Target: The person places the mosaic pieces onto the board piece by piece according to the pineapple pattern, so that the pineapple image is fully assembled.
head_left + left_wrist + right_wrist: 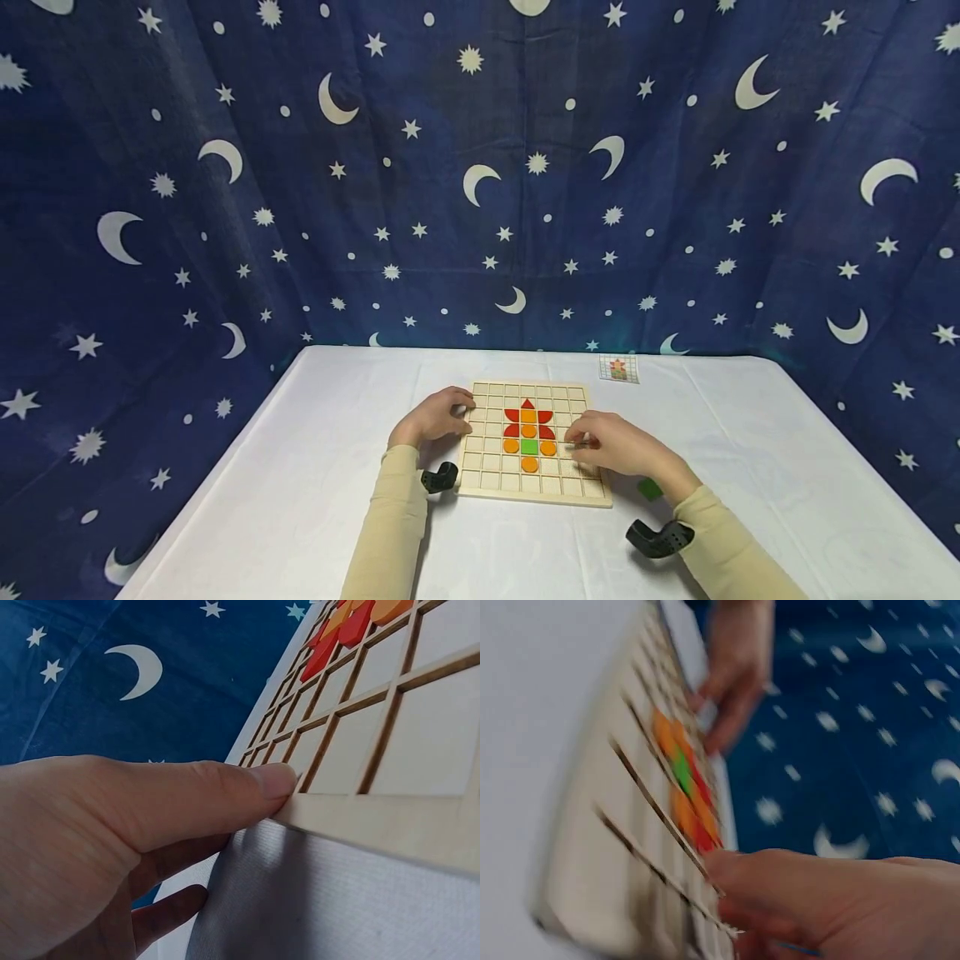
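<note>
Board (pixel 489 464), toward six o'clock, is being touched on its nine-o'clock rim (pixel 364 816) by the widely curved left hand (pixel 433 418); light, stiff handling is being expected, rim hold being preferred. Whether anything is being pinched by the blurred right hand (pixel 628 443) at three o'clock can't be told. Green piece (pixel 650 489) is being partly hidden.

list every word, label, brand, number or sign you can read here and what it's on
None can be read.
Grid board and coloured pieces: no lettering visible.
Small card: a gridded picture shows; any print is too small to read.
Black wrist device: no readable mark.
Backdrop cloth: printed moons, stars and dots, no lettering visible.
</note>
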`<state>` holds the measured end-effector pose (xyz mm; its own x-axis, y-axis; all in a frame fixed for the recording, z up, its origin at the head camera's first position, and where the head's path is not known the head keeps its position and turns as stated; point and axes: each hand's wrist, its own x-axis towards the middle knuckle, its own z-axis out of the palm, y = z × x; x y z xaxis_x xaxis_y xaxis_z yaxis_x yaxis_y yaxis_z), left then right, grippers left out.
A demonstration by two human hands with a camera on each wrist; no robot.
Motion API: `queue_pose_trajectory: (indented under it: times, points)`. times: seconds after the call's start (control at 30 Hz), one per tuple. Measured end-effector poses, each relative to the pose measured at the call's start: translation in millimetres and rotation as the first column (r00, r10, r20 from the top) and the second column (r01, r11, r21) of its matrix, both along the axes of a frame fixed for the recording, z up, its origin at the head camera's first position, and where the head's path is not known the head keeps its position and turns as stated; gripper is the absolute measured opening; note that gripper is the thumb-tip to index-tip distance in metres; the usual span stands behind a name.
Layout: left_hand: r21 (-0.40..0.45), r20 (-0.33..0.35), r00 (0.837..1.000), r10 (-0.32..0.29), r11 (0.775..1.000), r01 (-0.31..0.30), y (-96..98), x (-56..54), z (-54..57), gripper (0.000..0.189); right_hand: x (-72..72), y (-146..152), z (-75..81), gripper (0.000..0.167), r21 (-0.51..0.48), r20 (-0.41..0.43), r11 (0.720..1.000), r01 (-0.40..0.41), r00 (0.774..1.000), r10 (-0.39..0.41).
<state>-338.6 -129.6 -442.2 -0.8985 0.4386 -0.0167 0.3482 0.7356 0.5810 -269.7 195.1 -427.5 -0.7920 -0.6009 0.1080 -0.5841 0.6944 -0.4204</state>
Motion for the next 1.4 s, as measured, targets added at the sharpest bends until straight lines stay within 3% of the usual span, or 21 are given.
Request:
queue_pose_trajectory:
  times: [0.17,0.33,0.73,0.97,1.2,1.4]
  points:
    - [0.008,0.009,1.000,-0.002,1.000,0.002,0.8,0.7,-0.9,0.042,-2.3,35,6.9,0.029,0.031,0.122,0.993,0.110,0.986,-0.113]
    - [0.020,0.015,1.000,0.002,1.000,-0.002,1.5,1.4,-1.4,0.043,-3.0,59,6.8,0.034,0.035,0.161,0.984,0.173,0.971,-0.176]
    - [0.028,0.007,1.000,0.003,1.000,-0.003,2.1,1.2,-0.5,0.042,-6.5,79,-2.4,0.028,0.051,0.181,0.990,0.133,0.973,-0.140]
    - [0.022,0.007,1.000,0.005,1.000,-0.005,2.2,1.2,-0.3,0.043,-7.7,74,-5.7,0.018,0.046,0.167,0.986,0.159,0.972,-0.165]
    - [0.012,0.004,1.000,0.002,1.000,-0.002,1.8,1.7,-0.8,0.042,-8.2,69,-9.0,0.029,0.033,0.126,0.983,0.182,0.975,-0.185]
    - [0.011,-0.006,1.000,-0.005,1.000,0.005,1.2,1.9,-0.3,0.042,-7.1,67,-7.3,0.023,0.031,0.122,0.989,0.145,0.981,-0.148]
